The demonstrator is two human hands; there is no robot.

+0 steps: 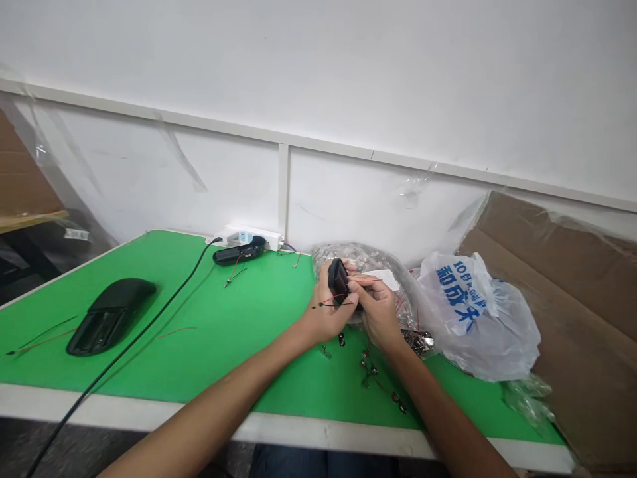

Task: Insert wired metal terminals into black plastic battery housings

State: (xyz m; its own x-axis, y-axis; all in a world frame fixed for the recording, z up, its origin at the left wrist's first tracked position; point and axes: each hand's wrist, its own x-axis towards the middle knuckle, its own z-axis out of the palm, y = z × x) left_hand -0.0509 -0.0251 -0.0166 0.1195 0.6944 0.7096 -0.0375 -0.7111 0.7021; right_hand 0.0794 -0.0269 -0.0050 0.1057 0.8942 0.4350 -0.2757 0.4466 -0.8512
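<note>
My left hand [326, 309] is wrapped round a small black plastic housing [338, 279], held up on edge above the table. My right hand [375, 305] is closed at the housing's open side, thumb and forefinger pinched together; what lies between them is too small to make out. Thin red wire [365, 280] and black wire [338, 304] stick out around the fingers. Just behind the hands lies a clear plastic bag [365, 252] full of small metal parts. Loose small metal contacts [368, 368] are scattered on the green table below my right wrist.
On the green table top [223, 358] lie a larger black housing [112, 312] with wires and another black housing [239, 250] by a white power strip [251, 236]. A black cable [144, 335] crosses the left side. A white plastic bag [478, 318] and cardboard [562, 318] stand right.
</note>
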